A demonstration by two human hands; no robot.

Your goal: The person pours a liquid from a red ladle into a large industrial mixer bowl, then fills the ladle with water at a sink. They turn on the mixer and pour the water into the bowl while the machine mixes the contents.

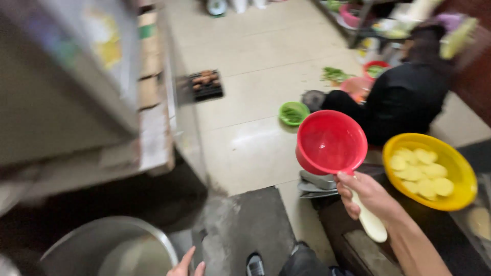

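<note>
My right hand (364, 194) grips the pale handle of a red plastic scoop (331, 141), held up over the tiled floor with its bowl facing me. Just to its right sits a yellow bowl (456, 168) holding pale sliced pieces. Only the fingertips of my left hand (185, 266) show at the bottom edge, fingers apart and holding nothing, beside the rim of a large metal pot (110, 232).
A person in black (404, 97) sits on the floor at the right among a green bowl (293, 113), a red bowl (376, 67) and greens. A dark tray of food (205, 84) lies by the metal counter (61, 102). A grey mat (245, 230) lies below.
</note>
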